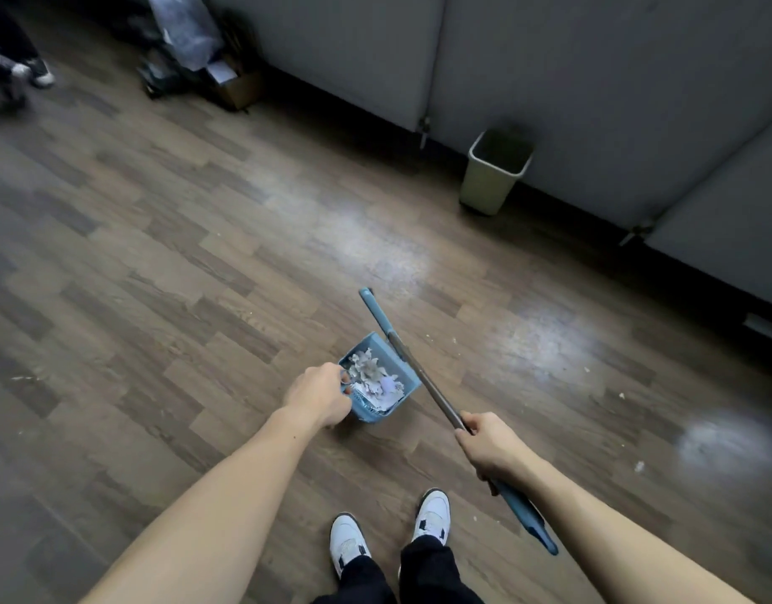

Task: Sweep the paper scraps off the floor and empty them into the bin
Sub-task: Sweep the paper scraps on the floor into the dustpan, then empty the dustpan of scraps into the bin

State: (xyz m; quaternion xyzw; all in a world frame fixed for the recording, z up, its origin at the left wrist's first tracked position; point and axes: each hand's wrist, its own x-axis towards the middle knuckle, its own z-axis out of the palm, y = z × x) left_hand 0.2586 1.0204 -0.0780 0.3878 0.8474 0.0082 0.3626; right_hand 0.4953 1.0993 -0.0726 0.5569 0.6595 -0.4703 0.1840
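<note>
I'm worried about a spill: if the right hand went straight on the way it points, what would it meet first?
Likely the blue plastic dustpan full of white paper scraps, which the left hand holds. The right hand, gripping the grey metal pole, points toward it; depth is unclear.

We count one blue plastic dustpan (375, 344), and in it one heap of torn white paper scraps (371, 374) whose pieces we cannot number. There is one long grey metal broom pole with blue ends (423, 381), and one pale rectangular plastic bin (484, 189) at the far right. Two bare hands show: the left hand (319, 396) and the right hand (491, 444). Near us are two white sneakers (347, 544); far left, two more blurred shoes (42, 76). About six loose white flecks (638, 466) dot the brown wooden floor (201, 255) on the right. Three grey wall panels (332, 37) stand far off.
</note>
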